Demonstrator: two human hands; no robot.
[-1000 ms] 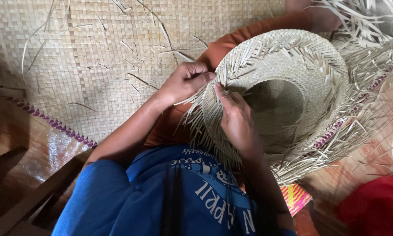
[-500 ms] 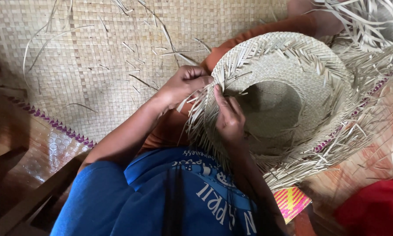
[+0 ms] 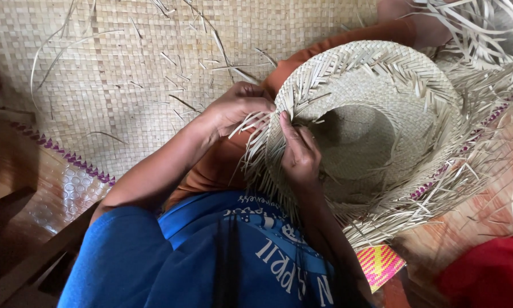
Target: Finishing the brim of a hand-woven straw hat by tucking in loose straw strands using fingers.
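A half-woven straw hat lies upside down on my lap, its brim edged with loose palm strips. My left hand pinches several strips at the brim's near-left edge. My right hand rests on the inside of the brim right beside it, thumb pressed up against the same strips. Both hands meet at the brim edge. My blue shirt and orange trouser leg lie beneath.
A large woven mat with a purple zigzag border covers the floor to the left, strewn with stray strips. A heap of loose strips lies at the upper right. A red cloth and a pink-yellow woven piece sit at the lower right.
My right hand has slid a little up along the brim toward my left hand. The hat has turned slightly; the left hand keeps its pinch on the strips.
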